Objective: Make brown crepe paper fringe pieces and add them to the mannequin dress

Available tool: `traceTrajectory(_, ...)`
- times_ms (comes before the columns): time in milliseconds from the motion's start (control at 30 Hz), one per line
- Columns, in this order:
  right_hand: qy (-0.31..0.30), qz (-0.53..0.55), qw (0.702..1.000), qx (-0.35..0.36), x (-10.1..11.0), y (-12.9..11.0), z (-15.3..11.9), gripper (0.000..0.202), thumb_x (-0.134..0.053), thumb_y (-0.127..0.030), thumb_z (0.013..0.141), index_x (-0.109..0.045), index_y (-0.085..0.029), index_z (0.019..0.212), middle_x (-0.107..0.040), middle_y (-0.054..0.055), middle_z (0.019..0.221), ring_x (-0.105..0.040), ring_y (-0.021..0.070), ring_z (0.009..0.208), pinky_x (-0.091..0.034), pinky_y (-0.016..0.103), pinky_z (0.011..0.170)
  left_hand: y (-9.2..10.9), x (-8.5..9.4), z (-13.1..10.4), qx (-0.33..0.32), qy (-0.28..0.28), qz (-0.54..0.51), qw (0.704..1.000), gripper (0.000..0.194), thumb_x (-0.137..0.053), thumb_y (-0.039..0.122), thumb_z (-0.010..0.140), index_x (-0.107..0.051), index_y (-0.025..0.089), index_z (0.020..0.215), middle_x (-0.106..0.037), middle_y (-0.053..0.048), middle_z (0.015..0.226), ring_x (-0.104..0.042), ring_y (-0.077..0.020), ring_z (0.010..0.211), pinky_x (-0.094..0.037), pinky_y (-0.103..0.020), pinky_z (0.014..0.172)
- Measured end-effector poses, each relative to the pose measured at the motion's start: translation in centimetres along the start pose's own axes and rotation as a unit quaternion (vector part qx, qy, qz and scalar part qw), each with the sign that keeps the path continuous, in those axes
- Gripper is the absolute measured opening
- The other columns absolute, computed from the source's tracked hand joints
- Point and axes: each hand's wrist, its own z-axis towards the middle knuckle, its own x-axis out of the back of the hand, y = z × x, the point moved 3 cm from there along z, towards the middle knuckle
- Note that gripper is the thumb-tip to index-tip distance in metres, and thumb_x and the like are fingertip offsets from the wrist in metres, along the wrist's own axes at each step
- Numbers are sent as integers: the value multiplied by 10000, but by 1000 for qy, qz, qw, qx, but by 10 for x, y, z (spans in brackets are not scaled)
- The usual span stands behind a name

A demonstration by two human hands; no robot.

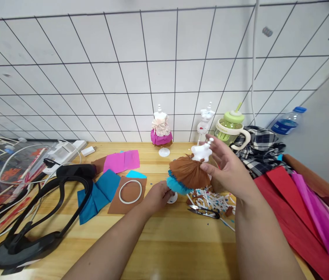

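Observation:
A small white dress form (202, 152) is tilted to the right between my hands. It wears a pleated brown paper skirt (189, 171) over a ruffled blue layer (178, 186). My left hand (162, 194) is closed low down, at the stand under the skirt, whose round white base (172, 198) shows beside the fingers. My right hand (230, 167) curves round the upper part, thumb against the brown skirt at the waist and fingers behind the torso. Below lie black-handled thread snips (203, 212) and a heap of paper scraps (211, 200).
At the wall stand a dressed form (161, 130) and a bare form (206, 116), near a green-lidded cup (232, 124) and a water bottle (288, 122). Left are a white ring (120, 194) on brown paper (117, 208) and a black headset (61, 206). Red paper (286, 210) lies right.

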Motion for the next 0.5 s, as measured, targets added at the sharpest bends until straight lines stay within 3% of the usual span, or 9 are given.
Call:
traceTrajectory(67, 53, -55, 995, 67, -1, -5, 0, 774, -659, -466, 794, -295, -335, 1464, -369, 85, 1496, -386, 272, 1345, -394, 449, 1033, -1, -2, 0, -25, -11, 16, 1000, 229, -448, 244, 888, -671, 208, 921, -673, -59, 919, -604, -213, 892, -466, -306, 806)
traceTrajectory(100, 84, -105, 985, 107, -2, -10, -1, 710, -628, -487, 813, -336, -349, 1445, -328, 66, 1520, -337, 290, 1373, -353, 482, 1060, -1, -2, 0, -33, -14, 23, 999, 239, -429, 236, 896, -664, 200, 923, -666, -60, 921, -600, -207, 885, -463, -304, 802)
traceTrajectory(167, 129, -231, 945, 190, -6, -21, -5, 506, -574, -500, 847, -511, -365, 1330, -293, 13, 1537, -234, 336, 1412, -232, 561, 1104, -1, -2, 0, -36, -13, 26, 999, 234, -425, 228, 899, -655, 195, 931, -660, -58, 935, -593, -203, 892, -459, -305, 811)
traceTrajectory(233, 122, -347, 896, 248, -16, -29, -9, 344, -554, -499, 860, -650, -370, 1164, -297, -37, 1534, -150, 380, 1425, -99, 628, 1108, 2, -1, 1, -43, -14, 28, 999, 227, -433, 223, 897, -648, 202, 968, -660, -52, 967, -588, -204, 921, -455, -310, 831)
traceTrajectory(333, 81, -441, 855, 262, -32, -32, -12, 281, -532, -507, 871, -701, -376, 1054, -322, -55, 1522, -129, 399, 1421, -14, 680, 1075, 7, 1, 1, -59, -13, 27, 998, 233, -433, 214, 898, -639, 211, 1009, -658, -46, 997, -584, -202, 944, -451, -311, 844)
traceTrajectory(500, 58, -470, 843, 255, -45, -34, -13, 288, -507, -502, 884, -672, -399, 1097, -367, -21, 1501, -186, 399, 1401, -20, 712, 1038, 9, 1, 1, -63, -10, 13, 998, 221, -430, 224, 903, -638, 197, 974, -655, -45, 949, -585, -194, 901, -448, -301, 810)
